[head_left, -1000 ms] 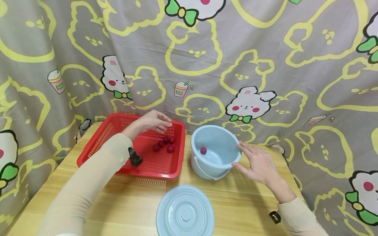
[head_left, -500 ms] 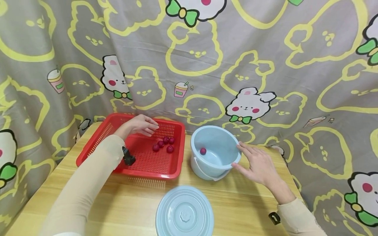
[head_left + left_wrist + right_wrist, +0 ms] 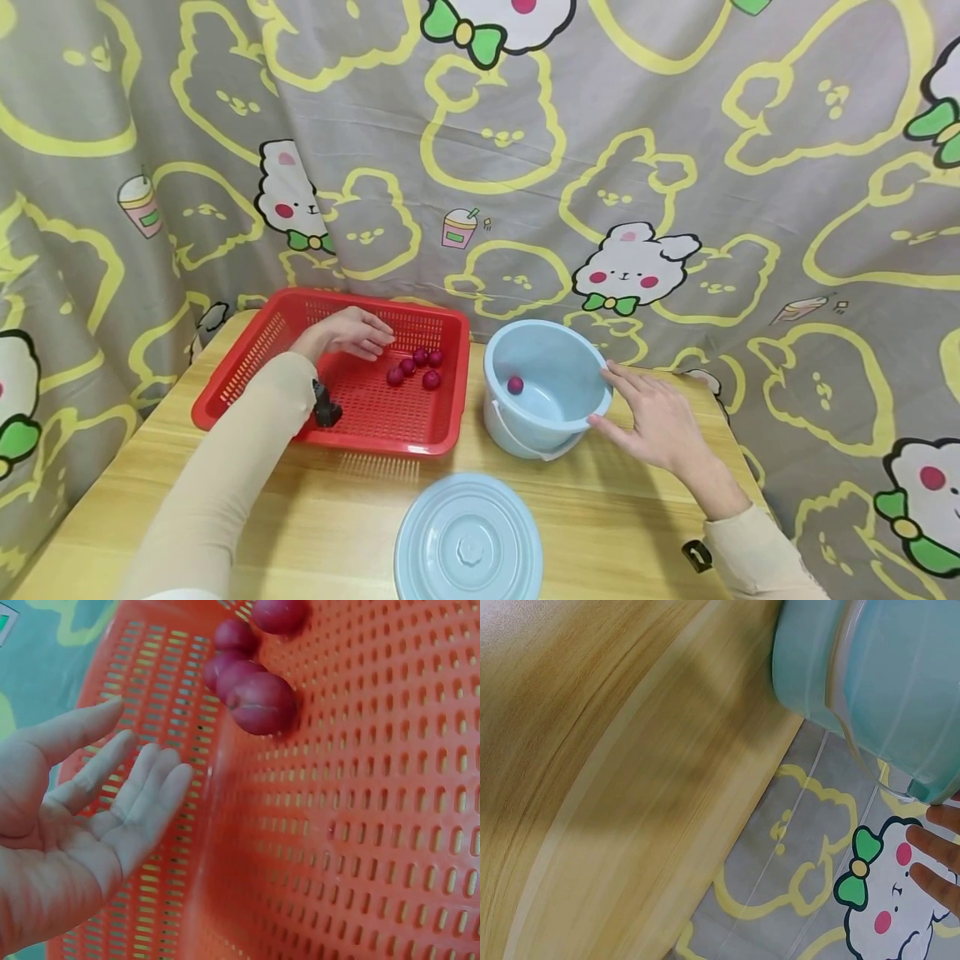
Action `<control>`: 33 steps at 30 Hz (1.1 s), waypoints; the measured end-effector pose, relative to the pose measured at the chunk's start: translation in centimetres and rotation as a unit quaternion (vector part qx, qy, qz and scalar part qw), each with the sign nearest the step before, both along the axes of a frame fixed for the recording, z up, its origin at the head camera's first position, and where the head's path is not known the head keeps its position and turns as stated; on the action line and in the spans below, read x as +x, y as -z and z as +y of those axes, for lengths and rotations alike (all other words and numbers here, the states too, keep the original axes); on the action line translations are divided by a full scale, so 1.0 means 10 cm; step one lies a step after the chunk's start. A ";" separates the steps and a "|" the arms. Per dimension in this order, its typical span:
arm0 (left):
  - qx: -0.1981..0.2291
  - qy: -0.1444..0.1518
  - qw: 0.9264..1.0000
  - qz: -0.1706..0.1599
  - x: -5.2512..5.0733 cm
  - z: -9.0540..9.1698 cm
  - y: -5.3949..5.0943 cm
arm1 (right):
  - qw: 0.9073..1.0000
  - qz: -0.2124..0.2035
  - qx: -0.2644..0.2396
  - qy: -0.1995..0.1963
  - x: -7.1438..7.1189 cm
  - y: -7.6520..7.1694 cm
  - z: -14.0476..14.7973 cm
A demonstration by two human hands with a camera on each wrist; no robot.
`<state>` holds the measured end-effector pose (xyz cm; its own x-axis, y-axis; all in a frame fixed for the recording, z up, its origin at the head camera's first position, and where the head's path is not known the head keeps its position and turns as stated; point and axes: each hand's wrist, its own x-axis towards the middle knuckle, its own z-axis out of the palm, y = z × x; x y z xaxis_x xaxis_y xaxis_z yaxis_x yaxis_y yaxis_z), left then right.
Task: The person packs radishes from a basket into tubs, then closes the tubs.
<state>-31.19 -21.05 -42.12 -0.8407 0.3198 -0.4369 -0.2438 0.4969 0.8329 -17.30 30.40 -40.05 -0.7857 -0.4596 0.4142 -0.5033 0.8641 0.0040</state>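
Observation:
In the head view the left hand (image 3: 351,332) hovers inside the red basket (image 3: 375,443), left of several dark red round fruits (image 3: 407,367). The left wrist view shows that hand (image 3: 97,817) palm up with relaxed, slightly bent fingers, holding nothing, apart from the fruits (image 3: 262,703). One fruit (image 3: 515,385) lies on the bottom of the light blue bucket (image 3: 525,429). At the bucket's right rim rest the fingertips and thumb of the right hand (image 3: 656,417). Only some of the right fingers (image 3: 937,847) show beside the bucket (image 3: 907,682) in the right wrist view.
A round light blue lid (image 3: 470,542) lies on the wooden table (image 3: 315,517) in front of the bucket and basket. The bucket's handle (image 3: 525,443) hangs down at its front. A patterned grey curtain (image 3: 525,208) stands behind the table.
My left hand has moved left and slightly down within the basket, away from the fruits. The right hand stays at the bucket's rim.

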 end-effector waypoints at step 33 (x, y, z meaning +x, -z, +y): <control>-0.026 0.038 0.998 -0.051 0.03 0.12 0.19 | 1.000 -0.001 -0.008 -0.003 0.00 0.02 0.02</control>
<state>-30.89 -19.83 -43.98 -0.7653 0.3558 -0.5365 -0.2860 0.5587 0.7785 -17.33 30.59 -40.20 -0.7837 -0.4586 0.4189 -0.5091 0.8606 -0.0104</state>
